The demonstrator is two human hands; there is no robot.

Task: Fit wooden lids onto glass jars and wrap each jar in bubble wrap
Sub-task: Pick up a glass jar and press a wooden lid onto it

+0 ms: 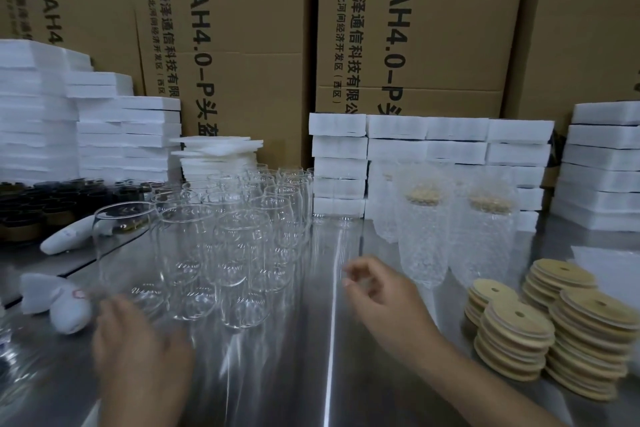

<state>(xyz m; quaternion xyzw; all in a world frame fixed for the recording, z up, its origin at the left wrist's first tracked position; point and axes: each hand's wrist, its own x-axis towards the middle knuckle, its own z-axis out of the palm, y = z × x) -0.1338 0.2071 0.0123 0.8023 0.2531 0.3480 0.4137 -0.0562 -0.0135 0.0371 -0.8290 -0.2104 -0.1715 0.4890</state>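
Note:
Several empty glass jars [242, 246] stand clustered on the steel table [311, 374], left of centre. My left hand [138, 347] is blurred at the base of the nearest left jar [128, 253]; whether it grips the jar cannot be told. My right hand [381, 291] hovers over the table right of the jars, its fingers loosely curled and nothing in them. Two lidded jars wrapped in bubble wrap [420, 239] [485, 239] stand behind it. Stacks of round wooden lids [516, 333] with a small hole lie at the right.
White foam blocks [457, 149] are piled along the back and at both sides before tall cardboard boxes [242, 45]. Black rings [34, 204] and two white foam-wrapped bundles [59, 302] lie at the left. A white sheet [609, 270] lies at the far right.

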